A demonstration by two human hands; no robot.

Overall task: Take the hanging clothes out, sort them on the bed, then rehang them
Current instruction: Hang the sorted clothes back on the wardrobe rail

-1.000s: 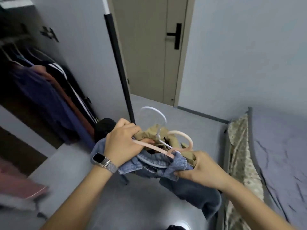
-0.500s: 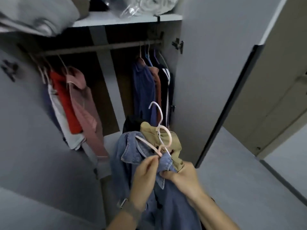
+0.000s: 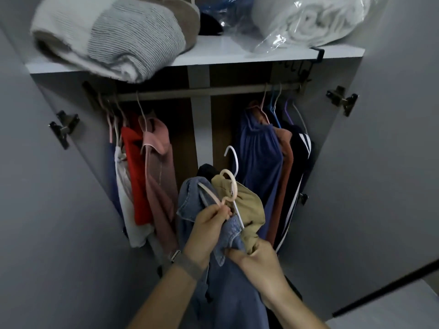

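We face an open wardrobe. On its shelf (image 3: 213, 55) a folded blanket (image 3: 114, 36) lies at the left end and a bagged towel (image 3: 308, 22) at the right. Below the shelf runs the rail (image 3: 202, 92), with one group of hung clothes (image 3: 145, 176) at its left end and another (image 3: 273, 167) at its right. Before the gap between them, our left hand (image 3: 209, 231) and right hand (image 3: 259, 264) hold a bundle of garments (image 3: 228, 276) on hangers (image 3: 228, 186).

Both hands (image 3: 206, 231) (image 3: 259, 264) gripping hangered denim shirt (image 3: 190, 200) before open wardrobe (image 3: 380, 162).

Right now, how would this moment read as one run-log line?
phase: rehanging | left hand: pinches pink hanger | right hand: grips denim jacket | khaki garment: bunched in the armful | rail: middle gap free
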